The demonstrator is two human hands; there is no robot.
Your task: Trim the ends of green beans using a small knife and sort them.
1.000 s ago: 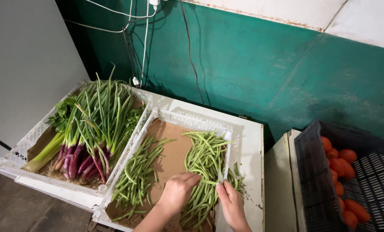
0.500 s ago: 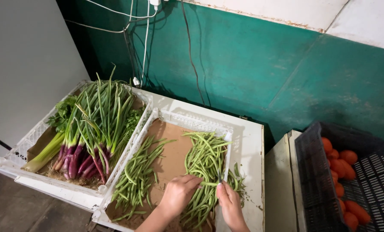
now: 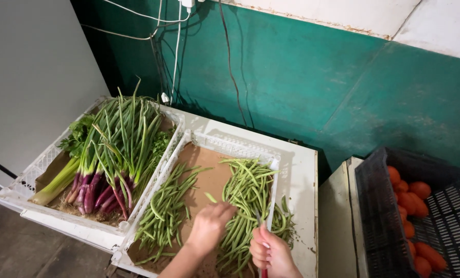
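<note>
Head view, left hand: I see my left hand (image 3: 209,226) lying knuckles up on the green beans (image 3: 248,206), fingers curled into the pile; whether it grips any I cannot tell.
Head view, right hand: my right hand (image 3: 272,253) is closed in a fist around a thin red-handled tool (image 3: 264,270), just right of the left hand.
Beans: the larger heap lies under and beyond both hands; a second heap (image 3: 163,211) sits to the left of my left hand, bare brown cardboard between them.
Crate: both heaps lie in a white plastic crate (image 3: 230,144).
Further left: another white crate (image 3: 34,175) holds purple-stemmed spring onions (image 3: 111,154).
Far right of my right hand: a dark crate (image 3: 374,216) with orange-red tomatoes (image 3: 410,198), well apart.
Behind: a green wall (image 3: 317,87) with hanging cables (image 3: 176,51).
</note>
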